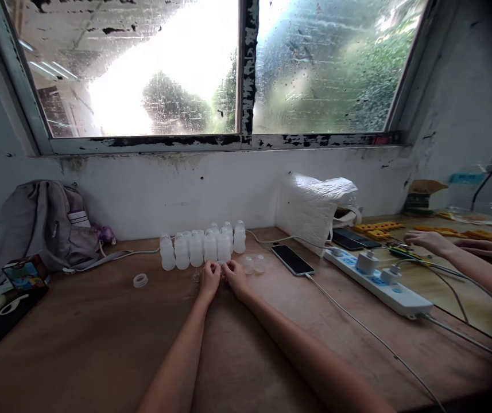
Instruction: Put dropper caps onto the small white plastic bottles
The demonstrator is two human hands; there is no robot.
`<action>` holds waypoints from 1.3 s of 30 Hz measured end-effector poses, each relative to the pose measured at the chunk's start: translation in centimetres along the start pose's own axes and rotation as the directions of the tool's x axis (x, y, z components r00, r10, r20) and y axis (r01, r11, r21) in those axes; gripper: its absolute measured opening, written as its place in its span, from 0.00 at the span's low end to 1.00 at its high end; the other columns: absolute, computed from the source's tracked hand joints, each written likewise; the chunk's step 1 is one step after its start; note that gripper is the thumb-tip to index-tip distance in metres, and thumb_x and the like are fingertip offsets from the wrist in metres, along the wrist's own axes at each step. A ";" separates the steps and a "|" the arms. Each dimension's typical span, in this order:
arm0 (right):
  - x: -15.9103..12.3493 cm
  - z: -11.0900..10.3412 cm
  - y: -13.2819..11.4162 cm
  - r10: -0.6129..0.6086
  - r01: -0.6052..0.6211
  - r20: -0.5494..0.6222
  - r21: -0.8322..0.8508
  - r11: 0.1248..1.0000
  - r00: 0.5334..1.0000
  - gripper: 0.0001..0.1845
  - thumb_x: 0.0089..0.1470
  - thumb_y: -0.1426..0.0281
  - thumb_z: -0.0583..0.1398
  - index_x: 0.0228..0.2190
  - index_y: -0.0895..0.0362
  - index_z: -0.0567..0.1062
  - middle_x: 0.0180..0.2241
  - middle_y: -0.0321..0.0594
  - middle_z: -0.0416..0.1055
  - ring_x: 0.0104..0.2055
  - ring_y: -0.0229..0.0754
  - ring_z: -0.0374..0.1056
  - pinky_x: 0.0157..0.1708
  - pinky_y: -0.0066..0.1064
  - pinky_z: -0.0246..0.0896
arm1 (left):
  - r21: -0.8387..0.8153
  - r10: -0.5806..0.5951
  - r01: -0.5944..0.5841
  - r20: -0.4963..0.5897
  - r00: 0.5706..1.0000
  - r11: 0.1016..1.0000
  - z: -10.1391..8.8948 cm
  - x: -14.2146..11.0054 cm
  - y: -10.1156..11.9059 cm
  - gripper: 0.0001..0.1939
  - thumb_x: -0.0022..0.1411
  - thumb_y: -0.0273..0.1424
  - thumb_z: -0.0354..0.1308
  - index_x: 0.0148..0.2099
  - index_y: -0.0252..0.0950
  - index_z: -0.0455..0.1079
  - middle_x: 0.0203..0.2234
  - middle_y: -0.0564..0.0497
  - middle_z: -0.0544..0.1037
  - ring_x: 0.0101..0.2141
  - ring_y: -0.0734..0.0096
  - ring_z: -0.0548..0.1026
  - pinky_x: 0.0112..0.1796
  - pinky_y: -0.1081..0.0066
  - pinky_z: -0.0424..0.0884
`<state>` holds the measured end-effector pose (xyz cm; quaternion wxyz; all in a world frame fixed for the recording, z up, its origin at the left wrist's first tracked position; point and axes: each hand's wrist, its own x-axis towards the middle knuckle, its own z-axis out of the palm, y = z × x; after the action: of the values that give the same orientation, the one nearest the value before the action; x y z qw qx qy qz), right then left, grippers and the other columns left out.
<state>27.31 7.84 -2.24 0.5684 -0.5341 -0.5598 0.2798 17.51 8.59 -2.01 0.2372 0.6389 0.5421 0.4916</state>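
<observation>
My left hand [210,279] and my right hand [234,276] meet at the middle of the table, fingertips pinched close together. Between them shows a small pale translucent piece [221,265], mostly hidden by the fingers, so its kind is unclear. Right behind my hands stand several upright frosted baby bottles [196,249] with clear tops, grouped in rows. Beside my right hand lie two small translucent dome-shaped pieces [249,265]. A small clear item [196,276] rests just left of my left hand. Farther left is a whitish ring [140,280].
A phone [293,260] on a cable and a white power strip [377,281] lie to the right. A white padded bag [308,209] stands behind them. Another person's hand [429,241] is at the far right. A grey backpack [34,229] and small box [25,271] sit left.
</observation>
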 end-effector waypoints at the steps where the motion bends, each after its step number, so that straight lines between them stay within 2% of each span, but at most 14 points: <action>1: 0.0 0.0 0.0 -0.001 0.001 0.001 -0.002 1.000 1.000 0.13 0.42 0.63 0.53 0.21 0.60 0.69 0.16 0.35 0.66 0.19 0.36 0.62 0.17 0.25 0.55 | 0.005 0.001 -0.001 -0.003 1.000 1.000 0.0 0.0 0.0 0.06 0.53 0.29 0.48 0.28 0.34 0.63 0.22 0.50 0.72 0.26 0.70 0.71 0.29 0.73 0.64; 7: 0.0 -0.1 -0.1 -0.008 0.008 -0.007 -0.004 1.000 1.000 0.11 0.41 0.64 0.54 0.20 0.60 0.68 0.17 0.35 0.66 0.20 0.37 0.62 0.18 0.25 0.55 | -0.021 0.013 -0.013 0.002 1.000 1.000 0.0 0.0 -0.3 0.04 0.52 0.29 0.49 0.28 0.34 0.62 0.20 0.52 0.70 0.24 0.72 0.70 0.28 0.74 0.64; 15: 0.1 0.0 0.2 -0.029 0.029 0.004 0.023 0.999 1.000 0.12 0.42 0.64 0.54 0.27 0.59 0.69 0.21 0.37 0.69 0.22 0.38 0.64 0.19 0.27 0.59 | -0.097 0.017 -0.017 -0.001 1.000 0.995 0.2 0.3 -0.6 0.08 0.54 0.31 0.48 0.34 0.33 0.64 0.26 0.48 0.73 0.28 0.71 0.72 0.31 0.73 0.66; 21: 0.2 0.2 0.6 -0.050 0.050 0.016 0.036 0.998 0.999 0.10 0.42 0.68 0.54 0.30 0.58 0.68 0.23 0.37 0.70 0.22 0.38 0.65 0.20 0.27 0.60 | -0.083 0.014 -0.014 0.003 1.000 0.996 0.1 0.1 -0.5 0.09 0.52 0.26 0.50 0.38 0.33 0.64 0.28 0.48 0.74 0.29 0.71 0.73 0.32 0.73 0.67; 28: 0.2 0.2 1.0 -0.073 0.073 0.014 0.019 0.997 0.997 0.09 0.41 0.70 0.53 0.29 0.58 0.67 0.22 0.36 0.69 0.24 0.38 0.65 0.23 0.28 0.60 | 0.022 0.031 -0.032 0.017 0.999 0.999 -0.2 -0.1 0.0 0.08 0.53 0.24 0.50 0.38 0.33 0.64 0.28 0.47 0.74 0.30 0.70 0.72 0.31 0.74 0.66; 33: 0.2 0.4 0.9 -0.082 0.082 0.009 0.000 0.997 0.997 0.08 0.40 0.71 0.53 0.28 0.58 0.66 0.21 0.35 0.68 0.25 0.39 0.66 0.26 0.29 0.60 | 0.150 0.023 -0.021 -0.016 1.000 0.989 -0.4 -0.6 0.7 0.13 0.51 0.19 0.49 0.39 0.36 0.64 0.30 0.47 0.74 0.32 0.68 0.72 0.33 0.73 0.63; 39: 0.3 0.6 0.8 -0.071 0.071 -0.005 -0.019 0.997 0.997 0.07 0.39 0.72 0.54 0.27 0.58 0.66 0.22 0.36 0.68 0.26 0.39 0.66 0.28 0.30 0.59 | 0.243 -0.002 0.014 -0.049 0.999 0.970 -0.4 -1.2 1.6 0.12 0.53 0.22 0.48 0.40 0.37 0.63 0.29 0.46 0.75 0.32 0.65 0.72 0.32 0.72 0.62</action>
<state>27.06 8.51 -3.01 0.5743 -0.5202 -0.5794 0.2526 17.96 6.94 -0.95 0.1459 0.6487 0.6065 0.4359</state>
